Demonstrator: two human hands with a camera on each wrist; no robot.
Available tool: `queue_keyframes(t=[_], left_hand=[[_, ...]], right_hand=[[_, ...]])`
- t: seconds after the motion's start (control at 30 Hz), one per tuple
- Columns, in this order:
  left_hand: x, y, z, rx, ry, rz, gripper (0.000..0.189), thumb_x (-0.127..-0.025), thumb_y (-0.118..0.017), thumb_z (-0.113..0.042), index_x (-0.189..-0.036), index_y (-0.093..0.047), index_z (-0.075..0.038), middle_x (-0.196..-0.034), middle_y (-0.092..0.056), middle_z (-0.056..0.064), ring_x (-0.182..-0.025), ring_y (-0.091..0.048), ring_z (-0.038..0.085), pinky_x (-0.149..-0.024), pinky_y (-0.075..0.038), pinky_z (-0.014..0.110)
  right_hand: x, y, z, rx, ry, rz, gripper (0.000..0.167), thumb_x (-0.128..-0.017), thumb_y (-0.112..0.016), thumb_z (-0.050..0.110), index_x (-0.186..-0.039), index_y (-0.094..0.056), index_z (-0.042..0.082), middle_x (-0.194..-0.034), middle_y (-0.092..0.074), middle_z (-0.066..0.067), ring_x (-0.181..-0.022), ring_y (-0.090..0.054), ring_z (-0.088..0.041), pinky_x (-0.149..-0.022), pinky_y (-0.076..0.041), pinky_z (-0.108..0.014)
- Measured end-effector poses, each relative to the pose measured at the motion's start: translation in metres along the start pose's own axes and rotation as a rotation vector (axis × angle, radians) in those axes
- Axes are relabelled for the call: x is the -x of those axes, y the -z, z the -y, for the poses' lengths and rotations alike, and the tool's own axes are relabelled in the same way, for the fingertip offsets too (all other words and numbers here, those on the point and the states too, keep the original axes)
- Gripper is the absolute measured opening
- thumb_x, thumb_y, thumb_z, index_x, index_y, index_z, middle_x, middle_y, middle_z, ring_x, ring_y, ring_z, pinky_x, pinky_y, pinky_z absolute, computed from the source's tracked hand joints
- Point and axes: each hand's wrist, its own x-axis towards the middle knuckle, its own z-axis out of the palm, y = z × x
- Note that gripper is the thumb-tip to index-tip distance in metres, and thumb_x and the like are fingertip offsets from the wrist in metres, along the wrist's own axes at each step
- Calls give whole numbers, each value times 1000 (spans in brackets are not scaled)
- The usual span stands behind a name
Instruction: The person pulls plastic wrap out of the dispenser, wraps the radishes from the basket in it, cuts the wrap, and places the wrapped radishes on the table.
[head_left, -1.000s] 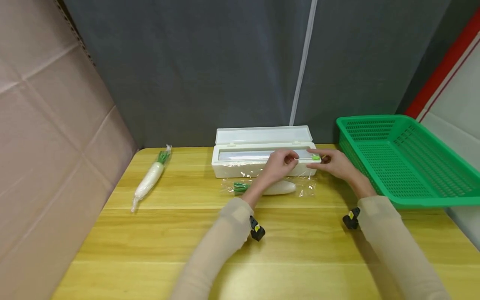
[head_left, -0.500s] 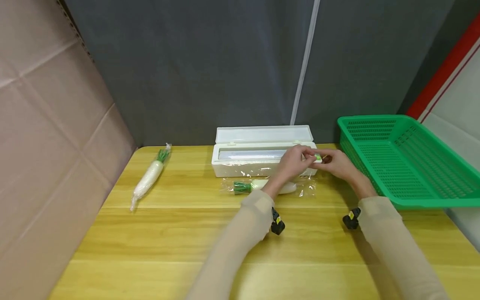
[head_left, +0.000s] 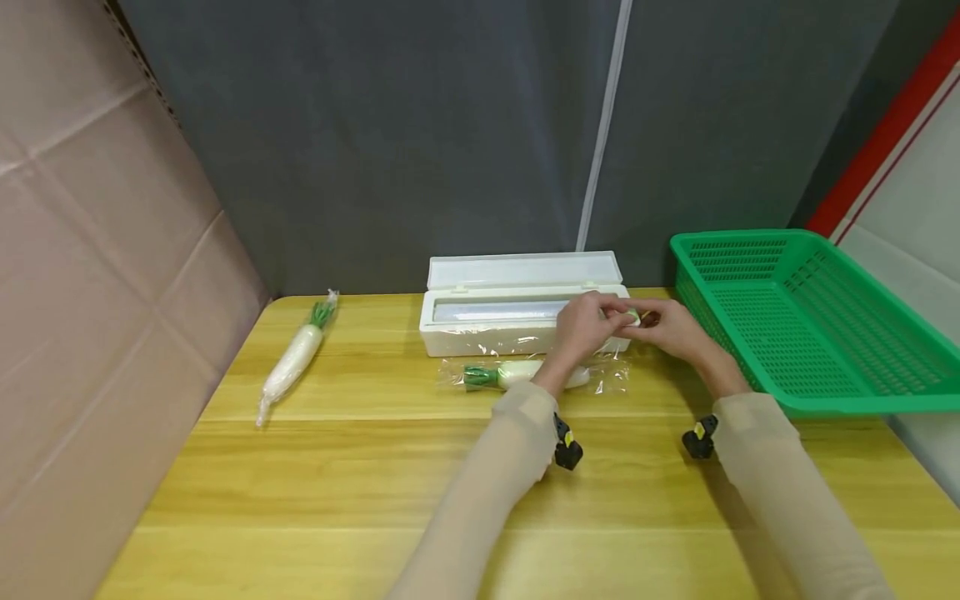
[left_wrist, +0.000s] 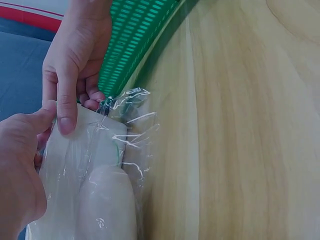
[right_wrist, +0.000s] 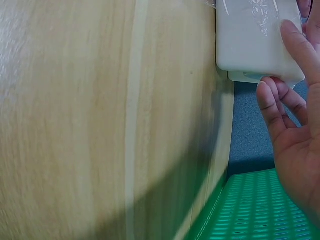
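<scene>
A white cling film box stands at the table's back edge, its lid raised. My left hand reaches over the box's right part, its thumb and finger pinching at the small green slide cutter, which is mostly hidden. My right hand grips the box's right end; the right wrist view shows the thumb on the front and other fingers at the end face. Clear film hangs over the front. Before the box lies a white radish with green stems, on or under film, partly behind my left wrist.
Another radish, wrapped in film with twisted ends, lies at the table's left. A green plastic basket stands to the right, close by my right forearm. Behind the table hangs a dark grey curtain.
My left hand has slid right along the box until its fingertips meet the cutter beside my right hand. My right hand has stayed at the box's end, and both radishes lie where they were.
</scene>
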Motion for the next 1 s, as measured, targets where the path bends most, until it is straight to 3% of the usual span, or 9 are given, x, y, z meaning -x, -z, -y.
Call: queue_keyframes(t=[0.33,0.67,1.0], left_hand=[[-3,4,3,80,-36,-15,14,-89,-80,-28,-98,-82,-17,-90,-70,-4,-76,-57,2,-66,-40,12],[-1,2,7,5,-128,-21,14,-92,-76,-24,-98,-82,-13,-88,-65,-3,-75,-53,5,-65,-39,13],[1,1,11,37,-170,-47,13,-93,-76,-19,-98,-81,-8,-88,-62,-1,-75,-53,6,-66,-40,12]], right_hand=[[0,2,0,37,-2,-2,56,-88,-81,29,-135,-64,4,-79,-51,-10,-67,-49,-22,-54,-37,-27],[1,1,0,71,-10,3,56,-89,-80,31,-135,-64,4,-88,-60,-13,-74,-54,-24,-58,-41,-28],[2,1,2,71,5,2,56,-90,-79,31,-137,-63,5,-83,-56,-12,-70,-51,-24,-56,-40,-28]])
